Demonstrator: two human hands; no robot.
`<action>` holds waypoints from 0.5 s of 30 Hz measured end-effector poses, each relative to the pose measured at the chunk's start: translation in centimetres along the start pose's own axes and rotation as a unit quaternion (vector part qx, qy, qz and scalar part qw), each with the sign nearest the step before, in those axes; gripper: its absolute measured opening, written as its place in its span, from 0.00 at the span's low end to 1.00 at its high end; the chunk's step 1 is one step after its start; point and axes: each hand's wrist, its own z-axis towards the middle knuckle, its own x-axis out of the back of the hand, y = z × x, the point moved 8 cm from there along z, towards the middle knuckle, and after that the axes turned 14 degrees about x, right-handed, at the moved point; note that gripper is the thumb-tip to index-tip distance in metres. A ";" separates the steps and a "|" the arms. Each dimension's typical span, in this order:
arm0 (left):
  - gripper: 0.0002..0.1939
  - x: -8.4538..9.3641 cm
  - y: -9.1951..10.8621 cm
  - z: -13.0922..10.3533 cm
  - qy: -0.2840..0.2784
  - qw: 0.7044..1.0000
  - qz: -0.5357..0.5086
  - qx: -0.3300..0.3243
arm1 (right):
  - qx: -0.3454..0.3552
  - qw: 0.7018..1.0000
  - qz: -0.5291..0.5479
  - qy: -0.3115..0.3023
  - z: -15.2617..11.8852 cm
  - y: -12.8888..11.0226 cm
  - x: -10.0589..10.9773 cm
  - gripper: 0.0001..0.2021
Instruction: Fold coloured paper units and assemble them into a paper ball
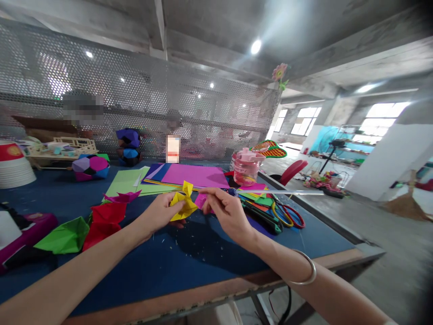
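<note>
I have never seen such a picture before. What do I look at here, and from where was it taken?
There is no machine here: the two bare hands belong to a person wearing a camera on the head. The single picture looks forward and down from there, so both arms enter from the bottom.

The left hand holds a piece of folded yellow paper. The right hand is close beside it; whether it grips anything is hard to tell.

On the blue table lie folded red paper and folded green paper to the left, a large pink sheet behind the hands, and scissors to the right. A pink jar stands farther back.
</note>
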 end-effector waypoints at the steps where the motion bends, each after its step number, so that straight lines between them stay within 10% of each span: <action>1: 0.20 0.0 -0.1 0.0 0.001 1.000 0.000 0.001 | 0.004 1.000 0.005 0.003 0.0 0.0 0.1 0.14; 15: 0.20 0.2 -0.2 0.3 -0.006 1.000 -0.014 -0.007 | -0.032 0.999 0.023 -0.010 0.1 1.7 -0.5 0.16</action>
